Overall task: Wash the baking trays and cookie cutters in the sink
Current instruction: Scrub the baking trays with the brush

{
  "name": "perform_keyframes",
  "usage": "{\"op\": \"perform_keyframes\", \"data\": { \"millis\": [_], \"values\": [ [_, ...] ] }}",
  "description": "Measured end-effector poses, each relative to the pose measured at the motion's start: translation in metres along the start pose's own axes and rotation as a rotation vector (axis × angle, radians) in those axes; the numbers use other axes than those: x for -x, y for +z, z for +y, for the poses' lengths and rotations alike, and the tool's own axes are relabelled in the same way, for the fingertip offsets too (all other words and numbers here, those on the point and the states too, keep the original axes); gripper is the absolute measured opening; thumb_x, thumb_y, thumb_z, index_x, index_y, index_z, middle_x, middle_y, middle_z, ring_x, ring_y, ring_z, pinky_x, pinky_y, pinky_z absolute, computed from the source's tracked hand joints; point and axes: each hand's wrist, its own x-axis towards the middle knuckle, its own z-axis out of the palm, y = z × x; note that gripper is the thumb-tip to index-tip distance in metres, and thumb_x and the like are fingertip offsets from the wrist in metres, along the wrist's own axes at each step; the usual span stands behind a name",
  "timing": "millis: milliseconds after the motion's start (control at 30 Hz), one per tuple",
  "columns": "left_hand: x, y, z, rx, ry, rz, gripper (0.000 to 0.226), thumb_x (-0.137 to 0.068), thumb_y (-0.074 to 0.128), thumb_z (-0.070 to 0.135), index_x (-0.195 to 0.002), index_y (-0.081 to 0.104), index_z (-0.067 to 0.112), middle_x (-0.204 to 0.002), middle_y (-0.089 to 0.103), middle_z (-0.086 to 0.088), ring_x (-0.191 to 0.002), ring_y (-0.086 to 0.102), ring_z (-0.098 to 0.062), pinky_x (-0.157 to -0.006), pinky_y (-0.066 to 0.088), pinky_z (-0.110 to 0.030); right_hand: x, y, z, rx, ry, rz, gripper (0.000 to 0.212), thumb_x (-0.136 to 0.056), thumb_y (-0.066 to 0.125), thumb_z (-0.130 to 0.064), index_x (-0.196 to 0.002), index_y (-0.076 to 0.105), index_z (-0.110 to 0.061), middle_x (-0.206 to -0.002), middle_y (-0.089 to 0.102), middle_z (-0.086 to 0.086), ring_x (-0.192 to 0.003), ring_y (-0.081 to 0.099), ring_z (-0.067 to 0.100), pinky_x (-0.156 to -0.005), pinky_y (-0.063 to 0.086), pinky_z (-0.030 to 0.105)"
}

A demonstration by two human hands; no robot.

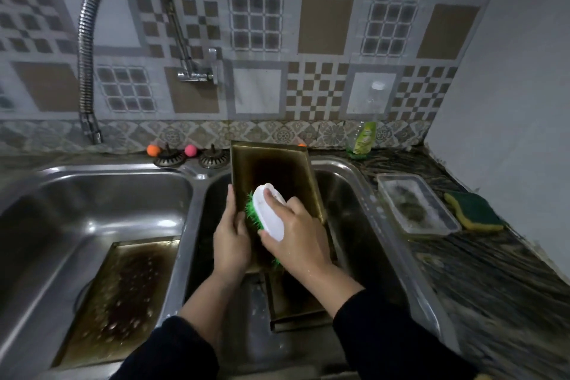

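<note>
A dark, stained baking tray (271, 166) stands tilted in the right basin (348, 194) of a double steel sink, its far end leaning on the back rim. My left hand (231, 234) grips the tray's left edge. My right hand (296, 234) holds a white scrubbing brush (270, 213) with green bristles pressed against the tray's inside. A second tray (296, 305) lies lower in the same basin under my forearms. A third tray (123, 296), wet and brown-stained, lies in the left basin (92, 194). No cookie cutters are visible.
A flexible faucet (89, 49) arches over the left basin. Two sink strainers (191, 159) sit on the back rim beside small orange and pink balls. On the right counter are a dish-soap bottle (364, 139), a clear plastic container (413, 210) and a yellow-green sponge (475, 213).
</note>
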Motion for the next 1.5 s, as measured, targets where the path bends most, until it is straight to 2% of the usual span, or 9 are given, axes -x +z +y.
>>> {"op": "perform_keyframes", "data": {
  "millis": [233,367,567,800,933,1167,1267,1367,1500],
  "values": [
    [0.012,-0.004,-0.004,-0.038,0.085,-0.151,0.062,-0.098,0.038,-0.003,-0.150,0.025,0.027,-0.148,0.029,0.020,-0.126,0.024,0.026,-0.097,0.020,0.006,-0.077,-0.017,-0.015,-0.001,0.044,0.221,0.058,-0.088,0.058,-0.046,-0.142,0.039,-0.039,-0.119,0.056,0.000,-0.102,0.060,0.021,-0.076,0.045,0.027],
    [-0.003,-0.008,-0.002,0.006,0.075,-0.073,0.060,-0.099,0.035,-0.001,-0.151,0.024,0.027,-0.145,0.031,0.024,-0.124,0.029,0.026,-0.102,0.024,0.000,-0.062,-0.006,-0.022,-0.141,0.081,0.192,0.055,-0.087,0.061,-0.046,-0.139,0.043,-0.040,-0.117,0.065,-0.002,-0.105,0.062,0.016,-0.085,0.049,0.027],
    [-0.010,-0.016,-0.001,0.065,0.026,-0.022,0.065,-0.098,0.037,-0.003,-0.150,0.021,0.031,-0.121,0.045,0.034,-0.099,0.047,0.030,-0.082,0.037,0.002,-0.010,0.023,-0.033,-0.263,0.027,0.305,0.051,-0.085,0.066,-0.039,-0.134,0.052,-0.035,-0.115,0.069,-0.003,-0.102,0.065,0.012,-0.086,0.053,0.028],
    [-0.005,0.006,0.005,0.053,0.067,-0.079,0.064,-0.097,0.034,-0.006,-0.152,0.022,0.025,-0.150,0.028,0.016,-0.121,0.026,0.030,-0.098,0.024,0.004,-0.070,-0.007,-0.025,-0.230,0.237,0.306,0.049,-0.088,0.061,-0.044,-0.135,0.050,-0.035,-0.112,0.069,-0.006,-0.095,0.064,0.011,-0.074,0.049,0.021],
    [-0.014,-0.004,0.002,0.060,0.053,0.003,0.066,-0.096,0.037,-0.003,-0.151,0.024,0.032,-0.149,0.041,0.009,-0.130,0.040,0.006,-0.103,0.035,-0.010,0.000,0.014,-0.025,-0.266,0.141,0.247,0.051,-0.084,0.064,-0.044,-0.133,0.051,-0.039,-0.116,0.068,-0.007,-0.102,0.064,0.010,-0.086,0.053,0.029],
    [0.002,0.019,0.007,0.111,0.104,-0.130,0.066,-0.098,0.040,0.000,-0.149,0.025,0.038,-0.152,0.029,0.021,-0.138,0.029,0.005,-0.117,0.027,-0.037,-0.076,-0.032,0.028,-0.195,0.249,0.305,0.050,-0.088,0.061,-0.044,-0.135,0.051,-0.032,-0.117,0.067,0.000,-0.098,0.063,0.019,-0.071,0.045,0.024],
    [0.002,0.023,0.015,0.114,0.111,-0.112,0.065,-0.097,0.040,-0.002,-0.150,0.027,0.034,-0.153,0.029,0.018,-0.139,0.025,0.008,-0.116,0.026,-0.028,-0.089,-0.051,0.041,-0.282,0.289,0.299,0.051,-0.088,0.062,-0.042,-0.136,0.051,-0.029,-0.127,0.062,0.000,-0.109,0.060,0.022,-0.084,0.049,0.031],
    [-0.005,0.016,0.019,0.085,0.092,0.023,0.065,-0.095,0.038,-0.006,-0.150,0.029,0.028,-0.151,0.032,0.016,-0.132,0.027,0.015,-0.101,0.025,0.001,-0.046,-0.032,0.047,-0.243,0.251,0.262,0.050,-0.085,0.067,-0.040,-0.132,0.055,-0.031,-0.117,0.067,0.001,-0.101,0.063,0.019,-0.082,0.049,0.029],
    [-0.005,0.008,0.015,0.002,0.097,0.029,0.067,-0.094,0.040,-0.009,-0.149,0.028,0.028,-0.139,0.033,0.027,-0.114,0.029,0.035,-0.099,0.026,0.004,-0.002,-0.008,0.051,-0.279,0.282,0.230,0.050,-0.083,0.067,-0.042,-0.131,0.055,-0.034,-0.110,0.070,-0.004,-0.098,0.066,0.016,-0.078,0.053,0.029]
  ]
}}
